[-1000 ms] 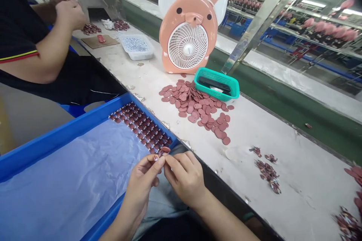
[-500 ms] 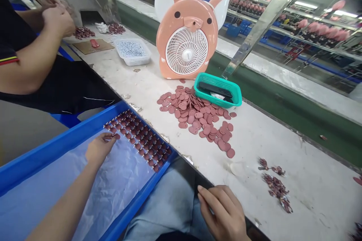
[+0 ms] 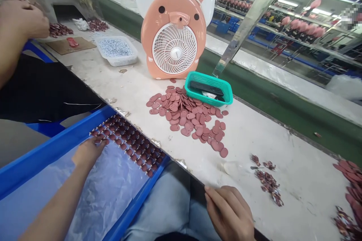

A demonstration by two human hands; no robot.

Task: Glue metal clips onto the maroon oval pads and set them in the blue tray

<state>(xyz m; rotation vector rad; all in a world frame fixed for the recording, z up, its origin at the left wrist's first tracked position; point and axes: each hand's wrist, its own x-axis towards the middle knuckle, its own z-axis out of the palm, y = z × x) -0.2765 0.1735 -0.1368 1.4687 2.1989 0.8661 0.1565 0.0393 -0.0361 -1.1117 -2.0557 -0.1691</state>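
Observation:
My left hand (image 3: 88,151) reaches into the blue tray (image 3: 56,140), which is lined with thin white plastic film (image 3: 107,188). Its fingertips are pressed together on a small dark red piece at the near left end of the rows of dark red pieces (image 3: 130,145) along the tray's far side. My right hand (image 3: 230,212) rests at the near edge of the worktable (image 3: 135,83), fingers loosely stretched to the left and holding nothing. A pile of pinkish-red oval discs (image 3: 186,115) lies on the table beyond both hands.
A pig-shaped pink fan (image 3: 172,37) stands behind a teal basket (image 3: 198,80) holding a dark object. Small scraps (image 3: 267,182) and more red pieces (image 3: 349,180) lie to the right. A clear tub (image 3: 115,49) and a co-worker's hand (image 3: 19,19) are at the far left. A green belt (image 3: 283,101) runs behind.
A second ago both hands pinched a piece together near the tray's corner. My left hand then carried it to the rows in the tray; my right hand dropped to the table edge.

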